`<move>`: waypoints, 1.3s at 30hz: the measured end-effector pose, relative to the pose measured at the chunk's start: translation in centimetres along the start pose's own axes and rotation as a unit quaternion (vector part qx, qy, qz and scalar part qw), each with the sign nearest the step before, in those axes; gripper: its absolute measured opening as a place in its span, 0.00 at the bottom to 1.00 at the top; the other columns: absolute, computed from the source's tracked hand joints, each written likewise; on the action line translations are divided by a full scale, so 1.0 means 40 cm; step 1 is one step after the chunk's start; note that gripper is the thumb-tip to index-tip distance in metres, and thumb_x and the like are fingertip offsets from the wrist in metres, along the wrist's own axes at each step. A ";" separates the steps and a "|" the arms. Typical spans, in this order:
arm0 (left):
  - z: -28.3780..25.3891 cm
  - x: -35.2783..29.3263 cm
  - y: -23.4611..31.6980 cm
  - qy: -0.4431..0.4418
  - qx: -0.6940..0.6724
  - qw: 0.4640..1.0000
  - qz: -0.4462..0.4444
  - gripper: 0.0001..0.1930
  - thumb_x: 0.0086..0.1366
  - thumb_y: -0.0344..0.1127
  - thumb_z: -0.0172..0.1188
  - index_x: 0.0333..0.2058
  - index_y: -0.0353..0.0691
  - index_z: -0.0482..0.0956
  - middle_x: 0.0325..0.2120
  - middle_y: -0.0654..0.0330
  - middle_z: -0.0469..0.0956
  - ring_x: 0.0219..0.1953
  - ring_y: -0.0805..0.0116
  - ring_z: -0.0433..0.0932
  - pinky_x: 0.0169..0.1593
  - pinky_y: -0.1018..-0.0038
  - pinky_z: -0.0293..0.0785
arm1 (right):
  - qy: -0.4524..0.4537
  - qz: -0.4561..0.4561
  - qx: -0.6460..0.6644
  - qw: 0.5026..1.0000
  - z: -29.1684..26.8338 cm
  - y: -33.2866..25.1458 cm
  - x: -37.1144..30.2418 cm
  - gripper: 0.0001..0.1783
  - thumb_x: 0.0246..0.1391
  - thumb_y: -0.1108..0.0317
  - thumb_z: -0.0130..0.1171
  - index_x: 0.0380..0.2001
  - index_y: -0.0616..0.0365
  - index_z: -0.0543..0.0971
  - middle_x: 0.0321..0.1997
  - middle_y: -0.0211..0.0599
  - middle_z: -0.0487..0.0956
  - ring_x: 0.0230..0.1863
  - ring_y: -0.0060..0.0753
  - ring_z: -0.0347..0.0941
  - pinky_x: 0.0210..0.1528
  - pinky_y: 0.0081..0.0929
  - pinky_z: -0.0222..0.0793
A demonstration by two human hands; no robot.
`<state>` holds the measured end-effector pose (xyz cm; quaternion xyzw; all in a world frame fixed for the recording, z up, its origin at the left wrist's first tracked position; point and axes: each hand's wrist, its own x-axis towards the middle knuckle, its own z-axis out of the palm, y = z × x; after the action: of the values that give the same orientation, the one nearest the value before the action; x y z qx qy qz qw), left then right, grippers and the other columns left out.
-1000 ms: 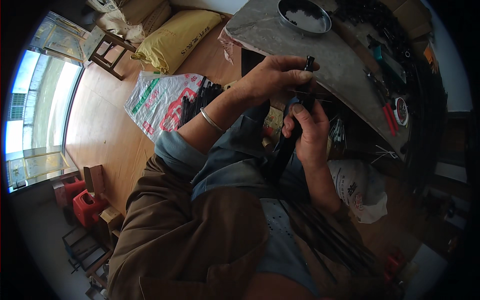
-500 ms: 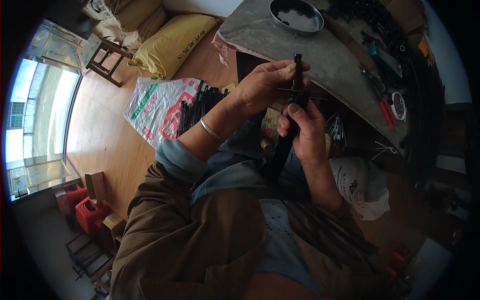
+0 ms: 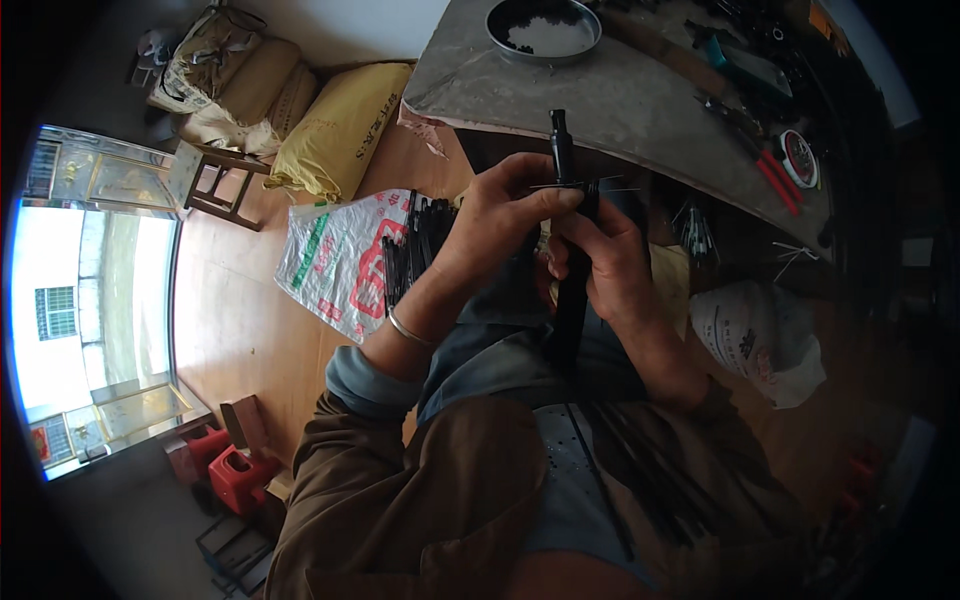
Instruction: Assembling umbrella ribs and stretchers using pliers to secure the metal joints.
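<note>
Both my hands are together in front of me on a long black rod-like piece, upright, with a knobbed top end. My left hand, a bracelet on its wrist, closes on its upper part with thumb and fingers. My right hand is closed around it just below, thumb near the left thumb. Thin wires stick out sideways where the hands meet. The lower part of the piece hangs dark toward my lap, its end hard to make out. Several slim dark rods lie across my lap.
A grey worktable carries a metal bowl of small black and white bits, red-handled pliers and a round spool. Left, black rods lie on a white printed sack. Beyond are a yellow sack and a wooden stool.
The view has shifted, so the surroundings sit differently. My left hand has slid down from near the knobbed end to the wires, its thumb now close to the right hand.
</note>
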<state>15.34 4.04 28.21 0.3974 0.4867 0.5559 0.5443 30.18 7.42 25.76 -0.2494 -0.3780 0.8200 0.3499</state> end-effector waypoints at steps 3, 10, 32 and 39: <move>0.023 -0.015 -0.005 0.061 -0.009 0.998 0.007 0.22 0.58 0.33 0.65 0.47 0.29 0.71 0.33 0.58 0.78 0.35 0.73 0.77 0.39 0.78 0.74 | 0.006 0.001 0.004 1.000 0.000 0.007 0.000 0.06 0.57 0.70 0.56 0.35 0.59 0.75 0.21 0.31 0.73 0.20 0.23 0.69 0.21 0.19 0.64; 0.034 -0.030 0.009 0.052 -0.061 0.996 -0.034 0.19 0.60 0.32 0.62 0.48 0.31 0.71 0.30 0.59 0.79 0.21 0.75 0.76 0.24 0.81 0.73 | 0.036 -0.007 -0.034 0.999 0.016 -0.002 -0.015 0.07 0.57 0.68 0.57 0.35 0.59 0.74 0.22 0.31 0.73 0.20 0.21 0.69 0.22 0.19 0.65; 0.040 -0.028 -0.041 0.041 -0.132 0.990 0.024 0.17 0.61 0.31 0.61 0.48 0.34 0.74 0.39 0.60 0.79 0.41 0.74 0.76 0.48 0.77 0.71 | -0.086 0.024 -0.180 0.980 -0.079 -0.036 0.022 0.10 0.50 0.64 0.65 0.32 0.57 0.80 0.20 0.20 0.73 0.22 0.10 0.65 0.23 0.14 0.59; 0.039 -0.024 -0.035 -0.015 -0.205 0.979 0.013 0.15 0.61 0.31 0.60 0.47 0.36 0.75 0.38 0.60 0.79 0.41 0.73 0.77 0.49 0.76 0.72 | -0.096 0.090 -0.113 0.985 -0.108 -0.013 0.031 0.14 0.47 0.58 0.67 0.27 0.57 0.78 0.17 0.19 0.69 0.17 0.09 0.60 0.19 0.13 0.53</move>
<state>17.26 3.15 27.25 0.2921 0.3493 0.6448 0.6139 32.52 10.53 23.43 -0.2404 -0.4758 0.8204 0.2069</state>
